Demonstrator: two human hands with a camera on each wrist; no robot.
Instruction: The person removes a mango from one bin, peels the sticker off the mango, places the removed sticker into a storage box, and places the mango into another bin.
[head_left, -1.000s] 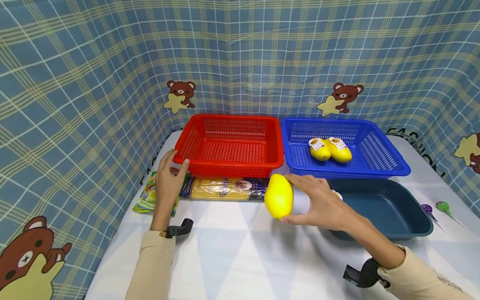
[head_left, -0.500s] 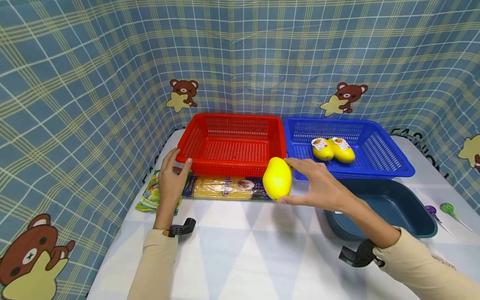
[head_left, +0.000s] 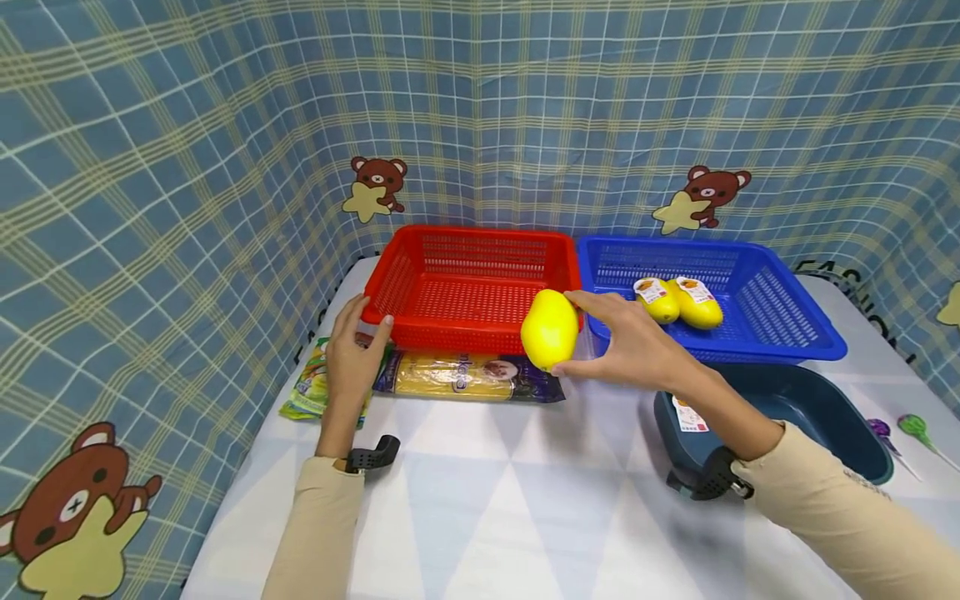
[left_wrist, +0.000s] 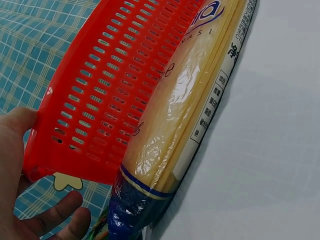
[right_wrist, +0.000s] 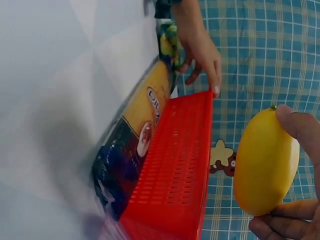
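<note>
Fingers of my right hand (head_left: 637, 350) curl round one yellow mango (head_left: 550, 329): index fingertip on its top end, thumb under its lower end. Mango: held off the table, over the near right corner of the red basket (head_left: 468, 287); long axis near upright, stem end up and tilted slightly away from me. My left hand (head_left: 352, 358): fingers relaxed, thumb and fingertips against the red basket's near left corner, gripping nothing. Noodle packet (head_left: 468, 377): flat along the red basket's near wall. Blue basket (head_left: 787, 321): two labelled mangoes (head_left: 678, 302) side by side.
</note>
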